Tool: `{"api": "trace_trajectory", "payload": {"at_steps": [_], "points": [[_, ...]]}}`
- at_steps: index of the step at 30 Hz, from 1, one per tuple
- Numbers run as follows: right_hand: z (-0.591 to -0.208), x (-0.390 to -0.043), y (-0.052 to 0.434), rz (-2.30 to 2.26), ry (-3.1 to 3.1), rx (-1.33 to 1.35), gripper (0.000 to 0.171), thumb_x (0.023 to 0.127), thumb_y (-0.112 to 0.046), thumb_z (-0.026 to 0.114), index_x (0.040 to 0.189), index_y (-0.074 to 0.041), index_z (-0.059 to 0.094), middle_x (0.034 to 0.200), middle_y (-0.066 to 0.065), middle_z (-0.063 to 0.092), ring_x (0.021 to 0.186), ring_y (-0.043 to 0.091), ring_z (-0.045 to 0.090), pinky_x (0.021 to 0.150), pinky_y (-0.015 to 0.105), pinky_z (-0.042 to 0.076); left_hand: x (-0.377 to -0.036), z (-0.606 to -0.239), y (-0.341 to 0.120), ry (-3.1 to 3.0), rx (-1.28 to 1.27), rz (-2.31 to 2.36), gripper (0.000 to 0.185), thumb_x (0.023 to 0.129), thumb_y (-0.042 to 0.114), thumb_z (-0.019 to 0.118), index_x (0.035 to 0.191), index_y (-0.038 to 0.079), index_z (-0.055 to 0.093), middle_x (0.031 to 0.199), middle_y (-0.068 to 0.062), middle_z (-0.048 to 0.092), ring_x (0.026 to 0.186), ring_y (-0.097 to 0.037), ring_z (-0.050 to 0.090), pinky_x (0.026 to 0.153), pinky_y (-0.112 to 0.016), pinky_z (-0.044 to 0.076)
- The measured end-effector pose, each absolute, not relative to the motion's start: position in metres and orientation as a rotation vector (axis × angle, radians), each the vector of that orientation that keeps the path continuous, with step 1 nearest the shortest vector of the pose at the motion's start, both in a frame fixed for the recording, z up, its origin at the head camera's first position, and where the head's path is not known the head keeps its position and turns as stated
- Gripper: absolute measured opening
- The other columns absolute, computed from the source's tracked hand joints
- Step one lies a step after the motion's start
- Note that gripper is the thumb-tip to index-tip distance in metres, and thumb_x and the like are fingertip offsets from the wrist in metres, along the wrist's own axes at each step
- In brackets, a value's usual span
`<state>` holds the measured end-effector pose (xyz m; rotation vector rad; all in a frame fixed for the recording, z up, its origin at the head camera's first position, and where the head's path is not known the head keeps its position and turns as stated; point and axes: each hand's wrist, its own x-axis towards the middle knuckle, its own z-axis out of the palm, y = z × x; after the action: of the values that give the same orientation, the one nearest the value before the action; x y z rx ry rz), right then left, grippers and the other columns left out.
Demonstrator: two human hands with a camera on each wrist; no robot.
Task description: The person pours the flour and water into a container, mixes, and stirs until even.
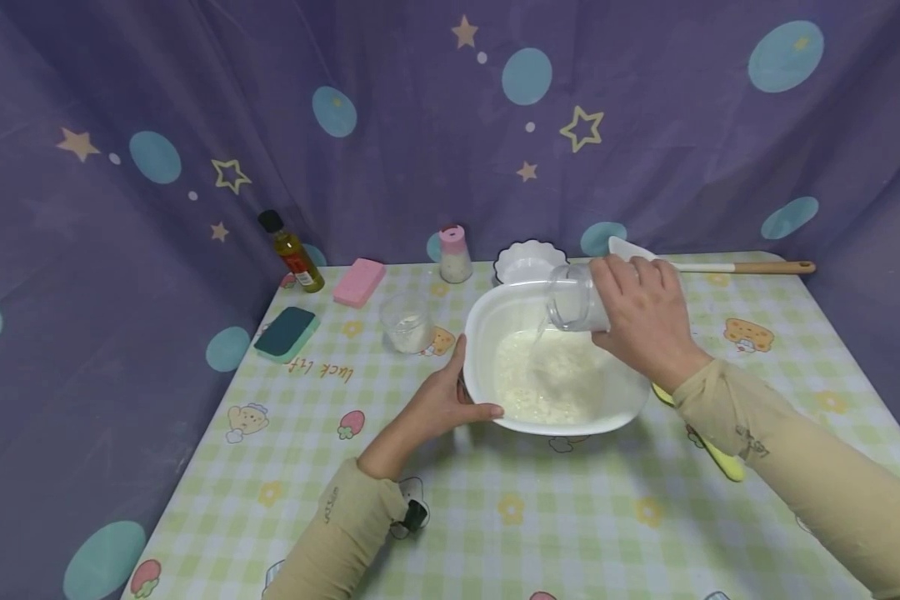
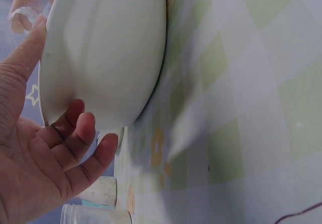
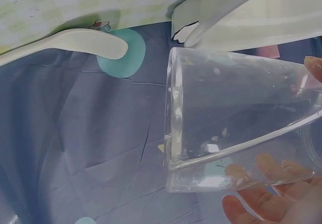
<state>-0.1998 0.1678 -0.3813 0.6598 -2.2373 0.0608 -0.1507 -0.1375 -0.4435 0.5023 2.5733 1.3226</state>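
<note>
A white basin (image 1: 487, 417) stands on the table with a pale, flour-like mass (image 1: 551, 383) and liquid inside. My left hand (image 1: 438, 400) grips its left side, thumb on the rim and fingers against the outer wall in the left wrist view. Over the basin's right part, my right hand (image 1: 641, 317) holds a clear cup (image 1: 573, 298) tipped toward the left. A thin stream of clear liquid runs from the cup's mouth into the basin. In the right wrist view the fingers wrap around the cup's wall.
Left of the basin stand a clear cup of white powder (image 1: 408, 329), an oil bottle (image 1: 296, 254), a pink sponge (image 1: 359, 282), and a green sponge (image 1: 287, 333). Behind are a pink-topped shaker (image 1: 454, 254), a scalloped dish (image 1: 528, 258) and a spatula (image 1: 757, 267). A yellow-green utensil (image 1: 723, 462) lies right.
</note>
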Motion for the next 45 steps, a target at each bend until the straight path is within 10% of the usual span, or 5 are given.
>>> {"api": "trace_trajectory", "payload": {"at_steps": [45], "points": [[-0.380,-0.192,0.193,0.017,-2.286,0.630,0.091,0.045,-0.021,0.093,0.122,0.001,0.050,0.109,0.021,0.055,0.094,0.045,0.053,0.079,0.055,0.040,-0.151,-0.444,-0.138,2.570,0.484,1.318,0.126,0.072,0.033,0.088,0.157,0.015,-0.002,0.139,-0.014,0.052,0.092,-0.016,0.058,0.086,-0.035,0.046]]}}
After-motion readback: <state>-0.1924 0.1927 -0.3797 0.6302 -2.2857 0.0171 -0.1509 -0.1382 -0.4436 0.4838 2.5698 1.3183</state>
